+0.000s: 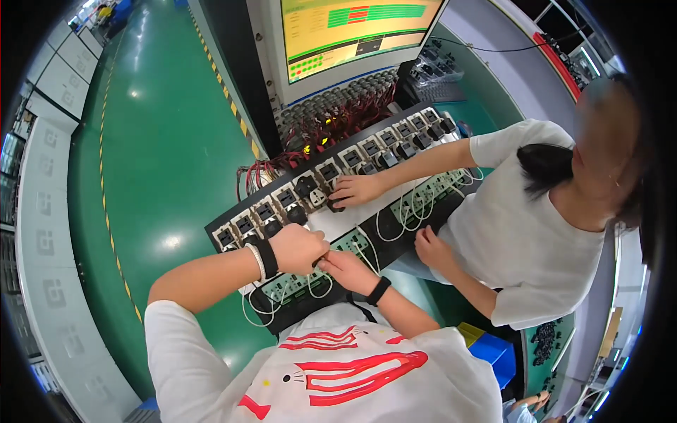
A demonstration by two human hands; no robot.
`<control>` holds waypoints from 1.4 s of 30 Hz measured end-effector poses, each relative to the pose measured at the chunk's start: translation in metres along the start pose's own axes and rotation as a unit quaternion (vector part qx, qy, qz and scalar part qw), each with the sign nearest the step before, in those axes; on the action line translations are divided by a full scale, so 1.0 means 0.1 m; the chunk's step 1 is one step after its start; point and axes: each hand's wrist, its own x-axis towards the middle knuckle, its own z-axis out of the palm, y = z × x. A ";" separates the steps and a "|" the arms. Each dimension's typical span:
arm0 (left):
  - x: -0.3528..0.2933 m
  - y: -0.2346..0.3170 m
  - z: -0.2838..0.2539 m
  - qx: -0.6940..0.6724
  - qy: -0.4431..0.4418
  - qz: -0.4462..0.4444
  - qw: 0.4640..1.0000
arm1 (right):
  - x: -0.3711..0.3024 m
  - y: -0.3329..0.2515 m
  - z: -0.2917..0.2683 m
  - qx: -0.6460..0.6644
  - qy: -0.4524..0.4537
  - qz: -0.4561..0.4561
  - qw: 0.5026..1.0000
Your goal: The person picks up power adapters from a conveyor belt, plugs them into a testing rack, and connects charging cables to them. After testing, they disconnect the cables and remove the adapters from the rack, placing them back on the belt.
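My left hand [300, 248], with a black band at the wrist, is closed, its fingers meeting those of my right hand [350, 271]. Thumb and fingers of the right hand are pinched together. A small dark thing shows between the two hands, mostly covered by fingers, and I cannot make out its kind. They are over a row of green circuit boards [281, 287] with white cables [259, 323] looping off its near side. Beyond my hands runs a long row of sockets [264, 210]. Black plug adapters [296, 214] sit in or beside several of them.
At my right, a co-worker's hand [357, 190] touches a dark adapter at the sockets; their other hand [431, 247] hangs near the bench edge. Behind the row are red wires [338, 137] and a lit screen [303, 42]. A blue bin [497, 352] stands lower right.
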 end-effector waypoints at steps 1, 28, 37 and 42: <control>0.04 0.01 0.04 0.001 0.000 -0.001 1.000 | -0.01 -0.03 0.00 0.000 0.000 -0.001 1.000; 0.70 -0.63 0.36 -0.020 0.214 -0.152 0.965 | -0.51 0.74 -0.47 0.043 0.227 0.098 0.968; 0.16 -0.82 0.58 0.109 0.024 -0.132 0.985 | -0.15 0.37 -0.57 0.114 0.175 0.005 0.978; 0.21 -0.47 0.27 0.102 0.020 -0.074 0.992 | 0.34 0.27 -0.17 -0.023 0.087 0.041 0.995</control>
